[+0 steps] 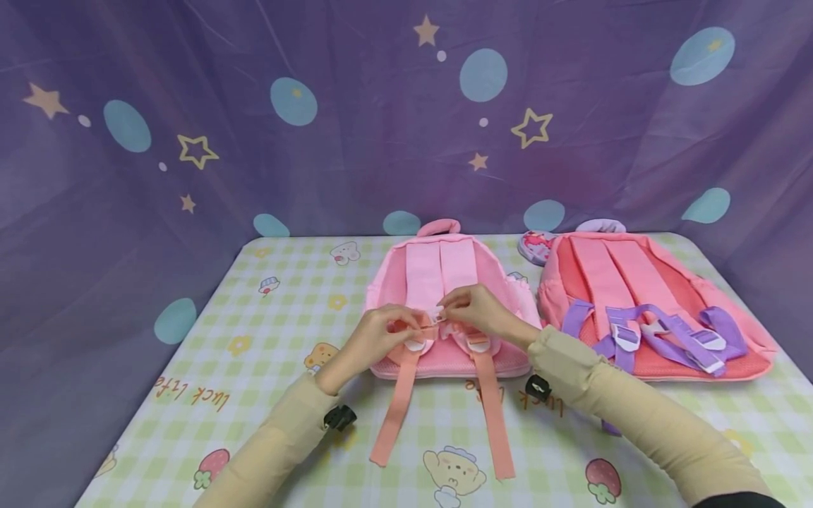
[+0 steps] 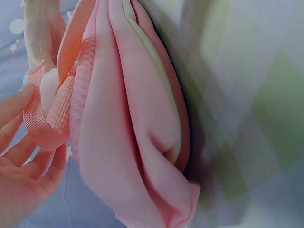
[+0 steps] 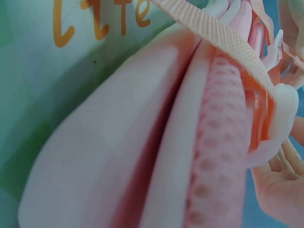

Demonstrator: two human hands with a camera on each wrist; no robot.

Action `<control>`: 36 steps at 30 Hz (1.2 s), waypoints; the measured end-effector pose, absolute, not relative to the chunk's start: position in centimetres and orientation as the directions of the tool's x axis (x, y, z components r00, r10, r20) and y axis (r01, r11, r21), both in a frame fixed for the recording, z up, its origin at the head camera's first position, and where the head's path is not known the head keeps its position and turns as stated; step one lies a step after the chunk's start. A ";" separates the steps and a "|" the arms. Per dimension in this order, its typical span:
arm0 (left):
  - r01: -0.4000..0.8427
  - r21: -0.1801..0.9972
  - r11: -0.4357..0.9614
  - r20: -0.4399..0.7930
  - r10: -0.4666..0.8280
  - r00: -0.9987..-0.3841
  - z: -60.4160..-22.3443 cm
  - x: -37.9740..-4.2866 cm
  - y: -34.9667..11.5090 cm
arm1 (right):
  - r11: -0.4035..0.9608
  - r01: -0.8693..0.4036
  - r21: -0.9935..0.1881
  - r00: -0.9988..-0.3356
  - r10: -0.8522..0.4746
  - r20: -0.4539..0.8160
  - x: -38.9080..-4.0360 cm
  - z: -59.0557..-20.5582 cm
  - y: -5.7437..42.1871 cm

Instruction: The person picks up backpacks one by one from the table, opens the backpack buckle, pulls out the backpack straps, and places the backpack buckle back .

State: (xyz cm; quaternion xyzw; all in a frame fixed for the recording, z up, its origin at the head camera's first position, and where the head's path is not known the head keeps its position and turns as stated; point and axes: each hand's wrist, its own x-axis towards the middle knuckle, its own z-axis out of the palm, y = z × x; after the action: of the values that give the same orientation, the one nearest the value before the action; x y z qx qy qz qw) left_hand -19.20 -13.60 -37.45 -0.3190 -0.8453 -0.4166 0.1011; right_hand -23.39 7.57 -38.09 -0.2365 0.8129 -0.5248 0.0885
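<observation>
A light-pink backpack [image 1: 422, 262] lies with its shoulder straps facing up. My left hand [image 1: 384, 333] is over its lower left part, fingertips pinching a peach webbing strap [image 1: 430, 329] near the middle. In the left wrist view that strap loops beside the fingers, against a white plastic piece [image 2: 49, 90]. From the other side my right hand [image 1: 478, 307] reaches in, its thumb and fingers pinching a small white buckle [image 1: 438, 315] at the strap's middle. The fingertips of both hands nearly meet. White adjusters [image 1: 478, 343] sit at the shoulder straps' lower ends.
Two loose peach strap tails [image 1: 399, 416] hang toward the front over the checked tablecloth [image 1: 267, 423]. A coral backpack [image 1: 641, 282] with purple straps lies close on the right, a small round pouch [image 1: 536, 245] at its upper left. A purple curtain [image 1: 356, 162] stands behind the table.
</observation>
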 end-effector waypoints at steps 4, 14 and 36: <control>0.630 0.641 0.439 0.439 0.463 -0.770 -37.4 -19.1 -13.6 | 0.332 -0.292 -0.897 -0.870 -0.481 0.105 -23.4 -38.1 7.6; 0.670 0.631 0.391 0.453 0.515 -0.728 -37.3 -18.8 -13.5 | 0.327 -0.323 -0.888 -0.862 -0.490 0.133 -23.3 -37.8 7.8; 0.735 0.562 0.380 0.466 0.588 -0.661 -37.2 -17.8 -13.3 | 0.307 -0.285 -0.908 -0.864 -0.492 0.105 -23.4 -38.2 8.2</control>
State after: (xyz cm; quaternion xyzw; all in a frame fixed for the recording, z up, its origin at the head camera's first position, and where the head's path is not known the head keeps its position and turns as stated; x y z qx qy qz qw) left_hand -17.82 -13.27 -37.22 -0.4008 -0.8252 -0.3867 0.0945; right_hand -23.42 8.23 -38.22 -0.2420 0.8025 -0.5367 0.0965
